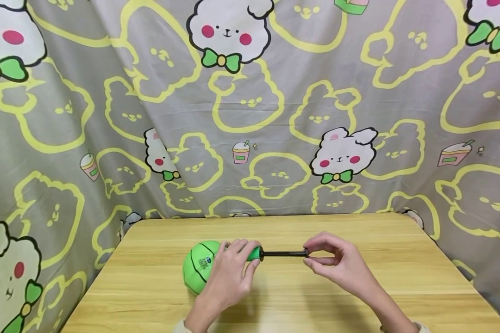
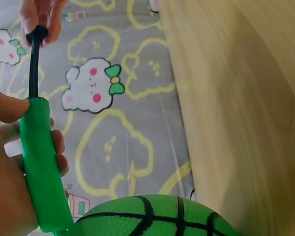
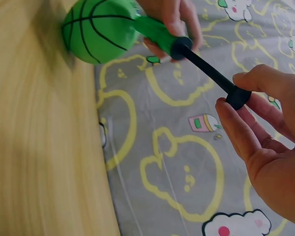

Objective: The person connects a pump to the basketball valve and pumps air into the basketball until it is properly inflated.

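Observation:
A green ball [image 1: 197,268] with black lines sits on the table, partly hidden behind my left hand [image 1: 233,273]. That hand grips the green barrel of a hand pump [image 2: 44,167], its fingers curled round it. In the right wrist view, the barrel's far end meets the ball [image 3: 101,32]. The pump's black rod [image 1: 283,254] is drawn out to the right. At the rod's outer end, my right hand [image 1: 337,261] pinches the black end knob [image 3: 238,97] between thumb and fingers.
The wood-grain table [image 1: 158,305] lies under both hands. A grey curtain [image 1: 250,115] with yellow outlines and white cartoon animals hangs behind the table's back edge and along its sides.

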`<state>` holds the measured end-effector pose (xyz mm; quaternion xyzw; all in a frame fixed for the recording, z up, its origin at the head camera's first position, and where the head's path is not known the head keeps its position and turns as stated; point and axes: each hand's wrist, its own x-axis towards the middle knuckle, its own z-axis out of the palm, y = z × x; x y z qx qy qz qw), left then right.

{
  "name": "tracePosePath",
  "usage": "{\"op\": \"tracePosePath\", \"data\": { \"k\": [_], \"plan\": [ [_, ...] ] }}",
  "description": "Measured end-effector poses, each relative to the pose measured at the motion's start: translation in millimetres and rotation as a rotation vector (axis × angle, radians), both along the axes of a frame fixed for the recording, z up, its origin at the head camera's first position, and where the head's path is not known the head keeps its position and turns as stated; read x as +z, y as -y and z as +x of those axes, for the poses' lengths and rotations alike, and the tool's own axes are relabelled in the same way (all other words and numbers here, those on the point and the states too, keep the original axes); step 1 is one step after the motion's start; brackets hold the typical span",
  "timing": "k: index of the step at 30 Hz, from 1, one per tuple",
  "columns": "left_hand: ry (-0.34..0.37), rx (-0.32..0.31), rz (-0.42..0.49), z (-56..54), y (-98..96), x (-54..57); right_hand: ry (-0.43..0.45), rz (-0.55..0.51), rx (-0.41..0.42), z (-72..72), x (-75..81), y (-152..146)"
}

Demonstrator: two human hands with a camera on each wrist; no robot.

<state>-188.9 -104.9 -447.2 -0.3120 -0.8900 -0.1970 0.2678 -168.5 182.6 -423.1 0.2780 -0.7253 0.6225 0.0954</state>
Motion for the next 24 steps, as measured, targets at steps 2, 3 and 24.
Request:
{"op": "tracePosePath", "data": {
  "k": [2, 3, 24],
  "plan": [
    [0.006, 0.005, 0.007, -0.7, 2.0, 0.8, -0.006, 0.007, -0.006, -0.5, 1.7, -5.0],
    [0.007, 0.006, 0.010, -1.0, 2.7, 1.0, -0.014, 0.011, -0.007, -0.8, 2.3, -7.2],
    [-0.005, 0.003, -0.011, 3.8, -4.5, 0.7, -0.010, -0.020, 0.011, -1.6, 1.0, -9.3]
  ]
}}
